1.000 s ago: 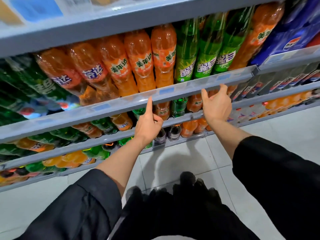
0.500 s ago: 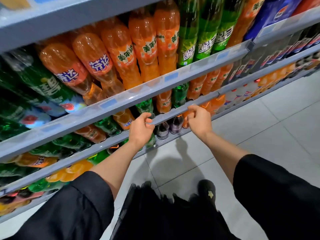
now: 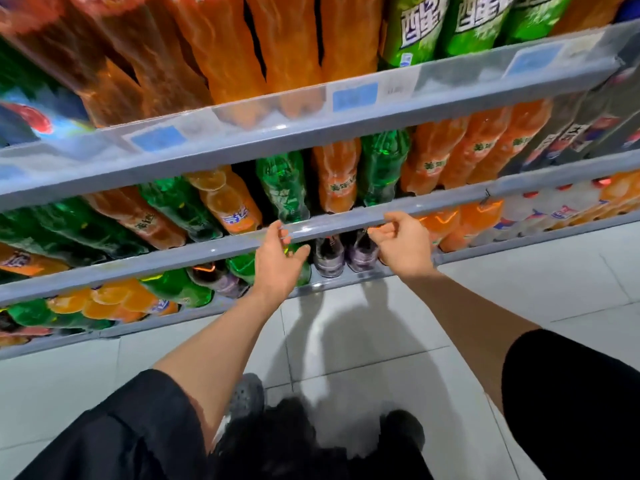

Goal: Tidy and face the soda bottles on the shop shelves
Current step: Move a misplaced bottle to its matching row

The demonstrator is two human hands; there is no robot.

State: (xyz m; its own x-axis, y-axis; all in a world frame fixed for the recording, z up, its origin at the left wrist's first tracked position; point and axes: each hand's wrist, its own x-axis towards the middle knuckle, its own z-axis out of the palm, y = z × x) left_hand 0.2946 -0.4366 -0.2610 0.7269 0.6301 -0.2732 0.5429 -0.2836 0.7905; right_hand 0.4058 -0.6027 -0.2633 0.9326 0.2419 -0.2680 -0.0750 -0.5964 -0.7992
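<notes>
Both hands had dropped from the upper shelf's price rail, where they were a second before, to the front rail of the second shelf [image 3: 332,225]. By now the view had tipped lower and closer, so the tall orange bottles [image 3: 221,46] and green bottles [image 3: 415,26] on the upper shelf filled the top of the frame.

Left hand [image 3: 278,263] reached up at the grey rail with fingers loosely curled and fingertips touching its lower edge; the thumb stuck out to the right, and nothing was clasped in it. Right hand [image 3: 403,245] sat just to the right along the same rail, its fingers curled in toward the palm beneath the rail's edge. Whether it actually gripped the rail or only brushed it could not be told, as the fingers were blurred there.

Behind the rail stood a mixed row of soda bottles: a green one [image 3: 284,187] above the left hand, an orange one [image 3: 337,174] beside it, another green one [image 3: 382,168] further right. Below, between the two hands, two dark purple bottles [image 3: 329,256] stood on the bottom shelf, with a green bottle partly hidden behind the left hand.

Black sleeves [image 3: 571,393] covered both upper arms, and dark shoes [image 3: 403,431] stood on the pale tiled floor [image 3: 363,334].
</notes>
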